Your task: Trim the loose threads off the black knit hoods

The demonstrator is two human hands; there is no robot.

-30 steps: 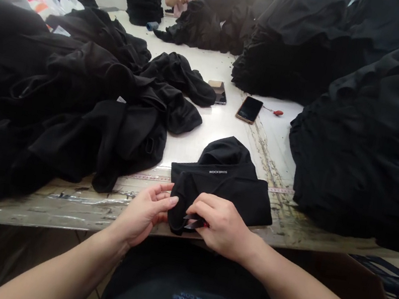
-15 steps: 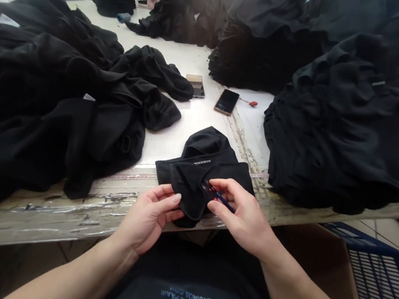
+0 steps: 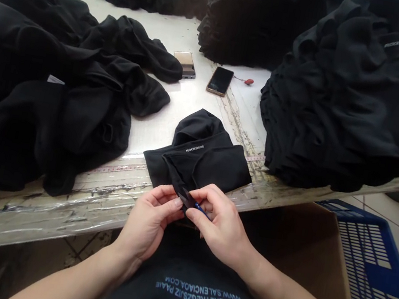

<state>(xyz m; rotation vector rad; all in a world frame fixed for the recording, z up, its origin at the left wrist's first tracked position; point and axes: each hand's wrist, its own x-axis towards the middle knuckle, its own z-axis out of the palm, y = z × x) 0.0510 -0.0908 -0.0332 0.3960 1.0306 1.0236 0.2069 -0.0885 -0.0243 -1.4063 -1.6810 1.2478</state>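
A black cloth garment [image 3: 219, 165] with a light ROCKBROS print lies at the table's front edge, its near part drawn out over the edge. My left hand [image 3: 149, 220] pinches that near part between thumb and fingers. In my right hand [image 3: 222, 227] are thread snips [image 3: 201, 210] with a blue handle, held by the thumb and fingers. Their dark blades point toward the pinched cloth, close to my left fingertips. Whether the blades touch the cloth I cannot tell, dark against dark.
Heaped black garments [image 3: 38, 107] cover the table's left side. A tall black stack [image 3: 337, 106] stands at the right, another black pile [image 3: 238, 28] behind. Two phones, one dark [image 3: 220, 80] and one shiny [image 3: 186, 64], lie mid-table. A blue crate [image 3: 374, 270] and cardboard box [image 3: 329, 263] are below right.
My right hand has moved left and down with the snips, closer to my left hand. The garment's near part is gathered more tightly. The view has tipped downward.
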